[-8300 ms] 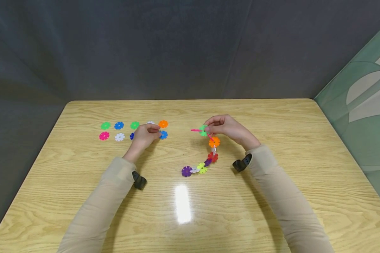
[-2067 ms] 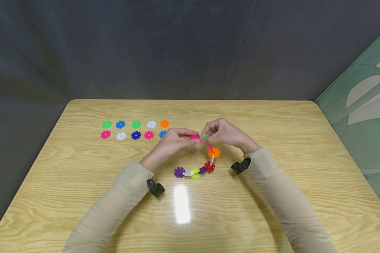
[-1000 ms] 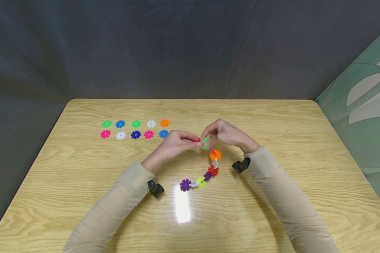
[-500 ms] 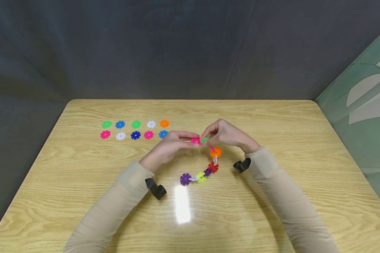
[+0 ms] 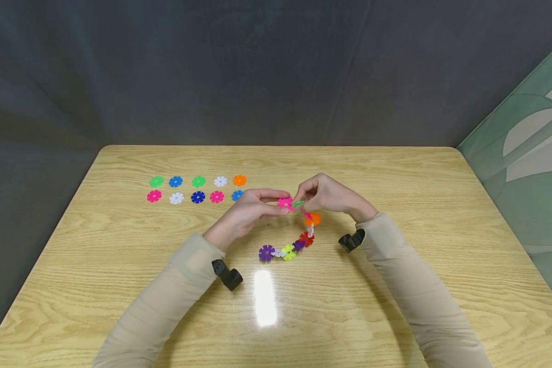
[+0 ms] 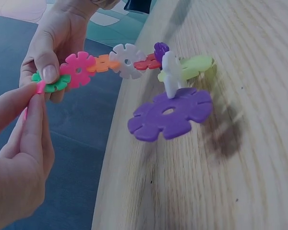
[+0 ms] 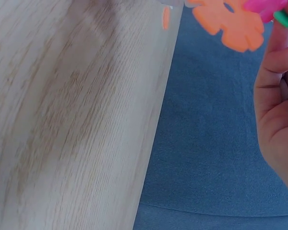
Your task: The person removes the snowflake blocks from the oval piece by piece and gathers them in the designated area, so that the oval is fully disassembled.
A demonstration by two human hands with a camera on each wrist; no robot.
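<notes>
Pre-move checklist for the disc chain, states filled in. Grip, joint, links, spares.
1. Left hand pinching the held pink disc: ok.
2. Right hand holding the green disc: ok.
3. Held pink disc fully seated in the green disc: cannot tell, the grip covers the joint.
4. Chain linked from the green disc to the purple end disc: ok, no visible break.
5. Loose discs in two rows, separate from the chain: ok.
6. A hand free to pick up another disc: not ok, both are occupied.
</notes>
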